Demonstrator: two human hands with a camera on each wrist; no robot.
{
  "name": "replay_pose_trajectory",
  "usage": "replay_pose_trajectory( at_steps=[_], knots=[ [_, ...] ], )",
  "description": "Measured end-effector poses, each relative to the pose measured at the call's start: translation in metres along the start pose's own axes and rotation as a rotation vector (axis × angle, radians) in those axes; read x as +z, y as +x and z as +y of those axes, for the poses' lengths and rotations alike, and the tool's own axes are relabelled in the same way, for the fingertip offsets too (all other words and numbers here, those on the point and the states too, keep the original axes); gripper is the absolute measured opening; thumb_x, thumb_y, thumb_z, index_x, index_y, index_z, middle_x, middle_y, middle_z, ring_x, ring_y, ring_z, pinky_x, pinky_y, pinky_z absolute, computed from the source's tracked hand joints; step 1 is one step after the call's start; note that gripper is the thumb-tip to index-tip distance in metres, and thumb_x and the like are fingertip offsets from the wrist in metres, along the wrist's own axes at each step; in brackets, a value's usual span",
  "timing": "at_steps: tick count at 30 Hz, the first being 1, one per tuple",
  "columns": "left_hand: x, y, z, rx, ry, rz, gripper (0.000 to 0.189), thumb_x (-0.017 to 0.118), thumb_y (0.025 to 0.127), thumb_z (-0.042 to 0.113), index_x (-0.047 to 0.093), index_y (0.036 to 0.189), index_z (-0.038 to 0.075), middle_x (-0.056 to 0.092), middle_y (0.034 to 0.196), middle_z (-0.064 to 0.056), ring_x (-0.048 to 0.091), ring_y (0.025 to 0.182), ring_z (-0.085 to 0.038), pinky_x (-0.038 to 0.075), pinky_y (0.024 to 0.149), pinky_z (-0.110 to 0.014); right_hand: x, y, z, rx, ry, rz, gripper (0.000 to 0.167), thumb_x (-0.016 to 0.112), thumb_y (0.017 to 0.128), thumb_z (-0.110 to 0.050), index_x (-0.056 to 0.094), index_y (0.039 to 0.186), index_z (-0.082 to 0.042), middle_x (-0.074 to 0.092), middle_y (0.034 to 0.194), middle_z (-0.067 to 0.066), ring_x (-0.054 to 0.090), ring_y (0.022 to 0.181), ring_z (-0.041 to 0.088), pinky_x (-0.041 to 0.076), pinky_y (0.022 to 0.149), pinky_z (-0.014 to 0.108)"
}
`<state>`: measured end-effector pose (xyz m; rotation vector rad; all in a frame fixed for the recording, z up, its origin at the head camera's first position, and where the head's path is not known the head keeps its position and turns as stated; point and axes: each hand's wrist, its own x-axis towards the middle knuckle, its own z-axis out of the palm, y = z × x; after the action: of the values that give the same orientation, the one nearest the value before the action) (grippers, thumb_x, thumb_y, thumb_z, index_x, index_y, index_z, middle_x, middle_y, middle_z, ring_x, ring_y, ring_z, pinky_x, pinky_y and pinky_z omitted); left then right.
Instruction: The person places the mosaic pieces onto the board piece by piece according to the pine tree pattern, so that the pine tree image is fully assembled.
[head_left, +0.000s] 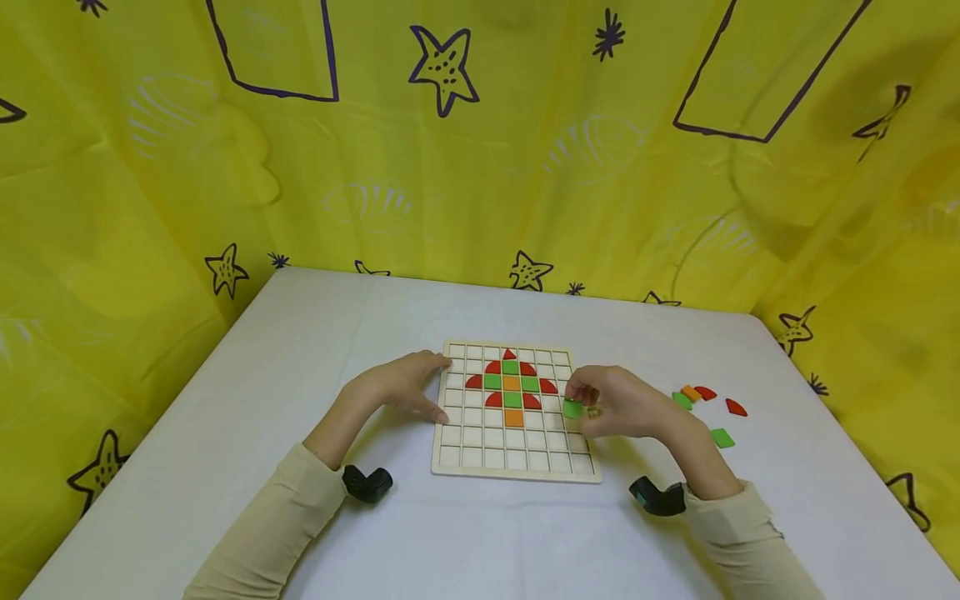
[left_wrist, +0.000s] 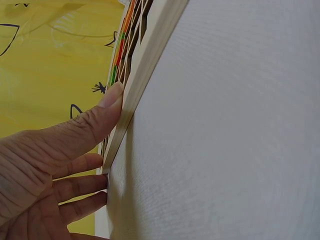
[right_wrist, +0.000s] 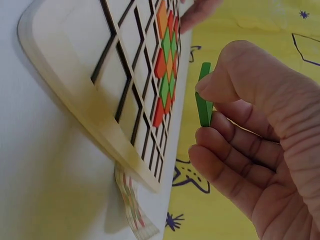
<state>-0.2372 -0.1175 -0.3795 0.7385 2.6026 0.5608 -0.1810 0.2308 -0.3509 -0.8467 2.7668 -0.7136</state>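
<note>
A light wooden grid board [head_left: 517, 477] lies on the table, holding a pattern of red, green and orange pieces [head_left: 512, 383] in its cells. At its left edge, my left hand [head_left: 401, 383] rests with thumb and fingers extended and spread apart. In the left wrist view, the thumb [left_wrist: 107, 102] touches the board's wooden side [left_wrist: 130, 95]. My right hand [head_left: 626, 404] pinches a green square tile [head_left: 573, 409] over the board's right edge. The right wrist view shows this green tile [right_wrist: 202, 107] edge-on between thumb and fingers, with the other fingers bent.
Loose pieces lie right of the board: a red piece [head_left: 737, 407], a green square [head_left: 722, 438], and a small group with an orange piece [head_left: 691, 392]. A patterned ribbon [right_wrist: 131, 200] sticks out by the board's edge. Yellow curtain [head_left: 480, 167] surrounds the white table [head_left: 480, 542].
</note>
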Motion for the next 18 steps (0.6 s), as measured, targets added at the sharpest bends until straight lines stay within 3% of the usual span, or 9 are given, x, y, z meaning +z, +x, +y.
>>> replay_pose_trajectory(
  at_steps=[13, 18],
  knots=[
    [-0.001, -0.001, 0.001, 0.003, -0.009, -0.003, 0.096, 0.089, 0.08, 0.037, 0.039, 0.154, 0.0, 0.043, 0.156, -0.021, 0.037, 0.147, -0.037, 0.031, 0.122, -0.05, 0.02, 0.023, -0.01, -0.05, -0.031, -0.076, 0.03, 0.084, 0.074, -0.01, 0.065, 0.097, -0.014, 0.06, 0.087, -0.006, 0.054, 0.082, 0.015, 0.05, 0.072, 0.025],
    [0.0, 0.0, 0.0, 0.007, -0.006, 0.002, 0.096, 0.089, 0.08, 0.037, 0.04, 0.154, 0.0, 0.043, 0.156, -0.021, 0.038, 0.147, -0.037, 0.031, 0.122, -0.05, 0.026, 0.028, -0.013, -0.028, -0.031, -0.103, 0.028, 0.081, 0.075, -0.007, 0.066, 0.097, -0.014, 0.06, 0.088, -0.006, 0.053, 0.082, 0.015, 0.05, 0.072, 0.026]
  ],
)
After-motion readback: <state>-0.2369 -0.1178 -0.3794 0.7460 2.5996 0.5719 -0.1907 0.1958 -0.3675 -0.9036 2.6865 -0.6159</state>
